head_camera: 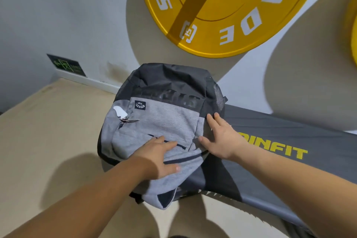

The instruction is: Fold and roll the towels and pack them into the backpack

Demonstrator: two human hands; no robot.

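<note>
Pass over the green exit sign [66, 64] low on the wall at far left and the beige floor [38, 131] below it. Look next at the metal zip pulls [127, 120] on the left edge of the backpack [164, 114], lying front-up with its printed label upside down to the wearer, so probably top end nearest. Note the left hand [162, 157] laid on the grey front panel, fingers straight and relaxed, gripping nothing. Note the right hand [220, 139] flat on the dark right flank, fingers spread wide, likewise holding nothing. See no towel anywhere in view. Judge the step as readying the pack: press down with the left palm to pin the body, then run the zip round to open the mouth fully before loading any roll. Avoid tugging the loose grey flap [164, 195] drooping off the near edge, for fear of dragging the whole pack down. Use the padded tabletop [289, 131] stretching away to the right, lettered in yellow and carrying the pack at its left end, as room for folding.
</note>
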